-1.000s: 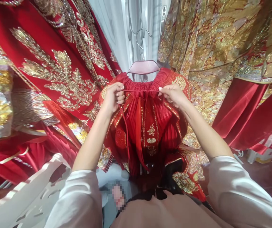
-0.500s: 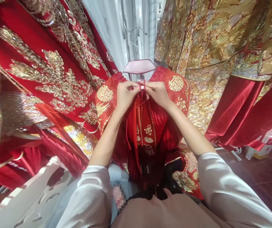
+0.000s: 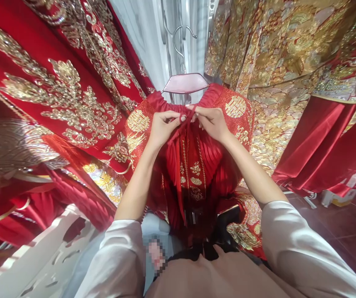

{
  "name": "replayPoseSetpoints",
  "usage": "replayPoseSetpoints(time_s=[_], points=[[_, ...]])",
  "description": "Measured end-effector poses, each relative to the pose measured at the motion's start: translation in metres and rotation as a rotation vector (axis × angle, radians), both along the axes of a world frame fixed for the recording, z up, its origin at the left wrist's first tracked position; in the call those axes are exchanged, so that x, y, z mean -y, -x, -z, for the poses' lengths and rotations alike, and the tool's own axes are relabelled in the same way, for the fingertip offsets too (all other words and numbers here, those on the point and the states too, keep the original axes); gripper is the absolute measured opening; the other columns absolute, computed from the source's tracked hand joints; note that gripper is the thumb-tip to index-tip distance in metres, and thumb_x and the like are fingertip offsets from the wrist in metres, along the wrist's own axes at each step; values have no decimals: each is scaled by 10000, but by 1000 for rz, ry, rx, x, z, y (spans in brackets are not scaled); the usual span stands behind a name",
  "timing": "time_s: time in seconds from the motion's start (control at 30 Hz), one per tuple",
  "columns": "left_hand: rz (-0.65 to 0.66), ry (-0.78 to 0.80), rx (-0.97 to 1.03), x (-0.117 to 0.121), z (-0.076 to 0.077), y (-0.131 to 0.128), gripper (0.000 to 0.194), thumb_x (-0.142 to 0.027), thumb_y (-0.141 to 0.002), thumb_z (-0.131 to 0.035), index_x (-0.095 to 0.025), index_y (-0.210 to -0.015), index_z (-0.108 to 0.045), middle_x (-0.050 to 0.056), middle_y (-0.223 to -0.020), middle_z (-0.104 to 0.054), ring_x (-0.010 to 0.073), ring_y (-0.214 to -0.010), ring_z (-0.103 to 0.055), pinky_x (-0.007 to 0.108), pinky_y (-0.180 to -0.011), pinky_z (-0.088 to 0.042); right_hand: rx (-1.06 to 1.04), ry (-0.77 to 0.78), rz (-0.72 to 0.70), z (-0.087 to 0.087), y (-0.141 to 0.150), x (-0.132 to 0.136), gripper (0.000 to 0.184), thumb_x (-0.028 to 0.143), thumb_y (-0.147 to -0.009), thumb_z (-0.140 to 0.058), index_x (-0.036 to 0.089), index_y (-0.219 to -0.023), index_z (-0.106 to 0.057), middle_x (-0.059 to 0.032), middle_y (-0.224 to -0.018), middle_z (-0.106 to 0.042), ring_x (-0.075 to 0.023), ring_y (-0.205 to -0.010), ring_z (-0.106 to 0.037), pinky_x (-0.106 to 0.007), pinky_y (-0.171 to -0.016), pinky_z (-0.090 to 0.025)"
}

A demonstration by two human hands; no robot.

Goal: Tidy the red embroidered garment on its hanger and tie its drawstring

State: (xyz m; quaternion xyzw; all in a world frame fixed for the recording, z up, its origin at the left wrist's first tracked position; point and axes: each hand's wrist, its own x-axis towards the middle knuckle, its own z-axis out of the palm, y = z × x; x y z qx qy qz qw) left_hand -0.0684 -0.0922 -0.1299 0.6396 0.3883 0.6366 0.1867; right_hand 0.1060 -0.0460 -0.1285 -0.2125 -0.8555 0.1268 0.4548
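Note:
A red garment (image 3: 224,165) with gold embroidery hangs in front of me from a pale pink hanger (image 3: 186,83) with a metal hook. At the middle of its gathered waistband or neckline is a thin red cord (image 3: 189,120), looped between my hands. My left hand (image 3: 164,126) pinches the cord between thumb and forefinger on the left. On the other side my right hand (image 3: 210,121) pinches a strand of it close to the fabric's top edge. Both hands touch the garment's front, a short gap apart.
Red cloth (image 3: 69,91) with sequinned gold motifs hangs at the left. Gold patterned fabric (image 3: 285,87) and red satin (image 3: 311,140) hang at the right. A white cut-out panel (image 3: 47,252) stands lower left, and dark floor tiles (image 3: 342,223) show lower right.
My hands have moved slightly apart, drawing the red cord between them, and more of the gathered top edge shows. The garment and hanger sit slightly farther right in view.

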Motion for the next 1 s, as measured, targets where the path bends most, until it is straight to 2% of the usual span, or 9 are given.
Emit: replayPoseSetpoints(time_s=[0.13, 0.27, 0.33, 0.47, 0.57, 0.7, 0.83, 0.93, 1.0], points=[[31, 65, -10, -3, 0, 4, 92, -108, -707, -757, -154, -649, -703, 11, -684, -665, 80, -606, -550, 195, -615, -411, -60, 14, -56, 6, -3, 0, 271, 193, -832, -456, 199, -860, -725, -13, -795, -667, -142, -789, -619, -260, -755, -458], [3, 31, -59, -3, 1, 2, 92, -106, -702, -746, -163, -642, -705, 4, -673, -658, 82, -593, -525, 200, -597, -392, -212, 303, -14, 3, 1, 3, 296, 308, -863, -487, 155, -715, -692, -27, -665, -644, -105, -567, -547, -236, -561, -427], [0, 5, -98, -3, 2, 0, 106, -109, -689, -751, -161, -615, -696, 1, -656, -650, 84, -585, -516, 202, -583, -381, -241, 402, -36, -3, 4, 3, 299, 355, -826, -573, 134, -647, -665, -34, -637, -642, -89, -544, -527, -222, -529, -409], [-29, -22, -81, -3, 5, 2, 84, -131, -689, -748, -164, -634, -695, 5, -677, -655, 89, -606, -533, 202, -591, -398, -178, 647, -113, -14, 0, 3, 222, 290, -735, -698, 108, -622, -637, -39, -624, -646, -42, -463, -453, -188, -416, -319], [-179, -49, 109, -6, 12, 9, 69, -157, -739, -696, -180, -675, -684, -9, -672, -643, 94, -626, -548, 204, -606, -427, -92, 860, -185, -14, -20, 4, 159, 218, -731, -703, 105, -642, -635, -4, -544, -592, -13, -394, -378, -172, -339, -201], [-381, -115, 333, -14, 27, 8, 123, -99, -753, -631, -183, -667, -651, -30, -657, -611, 96, -649, -553, 212, -634, -447, -2, 886, -222, -11, -47, 4, 131, 178, -706, -720, 115, -625, -638, 31, -476, -550, 7, -345, -302, -164, -304, -135], [-567, -201, 333, -20, 37, -6, 136, -127, -803, -595, -181, -689, -645, -31, -635, -558, 115, -683, -535, 235, -671, -440, 74, 875, -223, -15, -47, -4, 79, 143, -674, -735, 114, -636, -672, -14, -548, -637, 11, -341, -299, -156, -281, -135], [-683, -285, 284, -20, 38, -12, 153, -205, -844, -582, -185, -707, -649, -29, -600, -492, 126, -673, -508, 244, -660, -420, -10, 989, -233, -16, -36, -11, 74, 135, -686, -721, 96, -643, -676, -44, -563, -637, -6, -369, -377, -142, -286, -198], [-717, -313, 232, -18, 38, -12, 171, -244, -846, -593, -192, -695, -653, -28, -588, -462, 132, -664, -493, 250, -650, -408, -1, 1055, -258, -15, -31, -12, 95, 153, -706, -707, 78, -655, -676, -29, -505, -588, -9, -363, -379, -140, -293, -219]])
